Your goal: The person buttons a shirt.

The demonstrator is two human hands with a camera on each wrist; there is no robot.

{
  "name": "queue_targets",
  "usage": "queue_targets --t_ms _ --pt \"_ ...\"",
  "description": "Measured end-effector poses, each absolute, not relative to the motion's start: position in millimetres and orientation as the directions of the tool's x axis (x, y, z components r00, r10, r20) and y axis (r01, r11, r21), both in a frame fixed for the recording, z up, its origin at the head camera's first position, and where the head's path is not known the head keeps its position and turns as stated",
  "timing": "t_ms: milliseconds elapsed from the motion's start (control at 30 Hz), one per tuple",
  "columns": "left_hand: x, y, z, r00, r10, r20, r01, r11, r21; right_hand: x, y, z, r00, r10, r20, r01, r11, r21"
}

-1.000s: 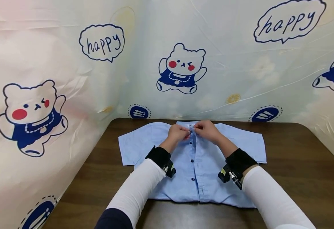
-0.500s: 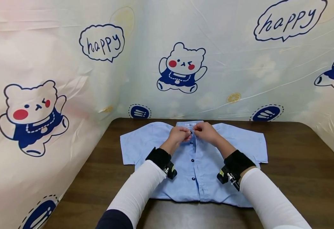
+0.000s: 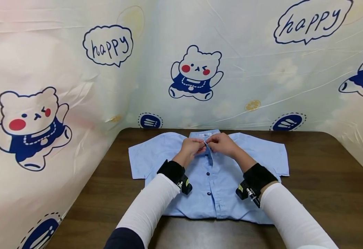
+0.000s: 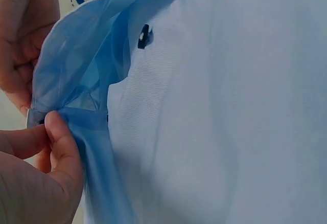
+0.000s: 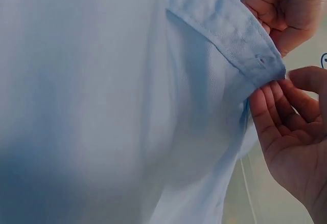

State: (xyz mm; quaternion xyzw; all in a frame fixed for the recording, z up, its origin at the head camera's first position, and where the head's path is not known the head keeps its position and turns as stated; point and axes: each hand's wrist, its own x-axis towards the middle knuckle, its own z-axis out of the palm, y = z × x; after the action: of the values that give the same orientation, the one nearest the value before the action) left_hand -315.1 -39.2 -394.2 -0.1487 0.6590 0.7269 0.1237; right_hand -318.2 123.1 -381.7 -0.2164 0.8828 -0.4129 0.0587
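Observation:
A light blue short-sleeved shirt (image 3: 181,193) with dark buttons lies front up, its collar at the far side. My left hand (image 3: 193,148) pinches the left end of the collar band, where a dark collar button (image 4: 42,122) peeks out beside the thumb in the left wrist view. Opposite it, my right hand (image 3: 222,143) pinches the other collar end, close to a buttonhole (image 5: 260,59) seen in the right wrist view. Both sets of fingertips nearly meet at the neckline. Another button (image 4: 143,36) shows lower on the placket, which gapes a little below the hands.
The shirt rests on a dark brown wooden table (image 3: 318,173). Behind and to the left hangs a pale curtain (image 3: 250,69) printed with bears and the word "happy". Each wrist wears a black strap (image 3: 172,171) with a small camera.
The right front edge has been lifted, widening the gap under the collar. The top button, visible between my hands before, is now hidden in the head view; both hands have shifted only slightly.

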Motion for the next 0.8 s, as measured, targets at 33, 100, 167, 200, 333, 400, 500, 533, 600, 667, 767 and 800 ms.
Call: queue_targets --t_ms 33,100,167,200,333,400,500,533,600,667,767,800 --pt "-314.9 -39.6 -393.3 -0.925 -0.015 -0.380 -0.376 -0.113 0.919 -318.7 122.3 -382.0 -0.902 -0.425 0.079 -0.336 0.572 -0.749" --pt "-313.6 -39.9 -390.9 -0.923 -0.006 -0.384 -0.380 -0.138 0.915 -319.4 120.4 -382.8 -0.909 -0.406 0.096 -0.340 0.589 -0.733" --pt "-312.6 -39.6 -388.7 -0.922 0.006 -0.387 -0.383 -0.154 0.911 -319.5 118.9 -383.6 -0.910 -0.394 0.128 -0.363 0.610 -0.704" --pt "-312.2 -39.2 -388.0 -0.922 0.008 -0.386 -0.382 -0.156 0.911 -319.3 118.1 -383.9 -0.911 -0.387 0.142 -0.371 0.619 -0.692" --pt "-311.0 -37.9 -388.0 -0.932 -0.017 -0.362 -0.358 -0.120 0.926 -317.5 115.3 -384.1 -0.902 -0.387 0.190 -0.410 0.632 -0.657" --pt "-310.1 -37.6 -389.6 -0.941 -0.039 -0.336 -0.332 -0.072 0.940 -317.1 114.0 -384.8 -0.902 -0.385 0.196 -0.413 0.640 -0.648" --pt "-308.6 -37.9 -392.1 -0.956 -0.060 -0.287 -0.289 0.017 0.957 -316.5 112.3 -386.0 -0.905 -0.377 0.198 -0.410 0.646 -0.644" --pt "-308.2 -37.9 -393.1 -0.961 -0.066 -0.270 -0.274 0.052 0.960 -316.5 112.0 -386.7 -0.904 -0.378 0.201 -0.413 0.647 -0.641" --pt "-308.2 -37.8 -395.5 -0.968 -0.075 -0.239 -0.246 0.112 0.963 -316.3 111.3 -387.8 -0.902 -0.379 0.206 -0.417 0.646 -0.639" --pt "-308.4 -37.6 -397.2 -0.974 -0.083 -0.213 -0.224 0.162 0.961 -316.0 110.8 -388.5 -0.902 -0.378 0.209 -0.418 0.645 -0.640" --pt "-308.8 -37.1 -398.3 -0.977 -0.089 -0.194 -0.208 0.199 0.957 -315.6 109.7 -388.4 -0.911 -0.363 0.198 -0.399 0.648 -0.649" --pt "-309.1 -36.9 -398.2 -0.978 -0.086 -0.188 -0.203 0.214 0.956 -315.6 109.7 -388.5 -0.916 -0.353 0.190 -0.386 0.650 -0.654"
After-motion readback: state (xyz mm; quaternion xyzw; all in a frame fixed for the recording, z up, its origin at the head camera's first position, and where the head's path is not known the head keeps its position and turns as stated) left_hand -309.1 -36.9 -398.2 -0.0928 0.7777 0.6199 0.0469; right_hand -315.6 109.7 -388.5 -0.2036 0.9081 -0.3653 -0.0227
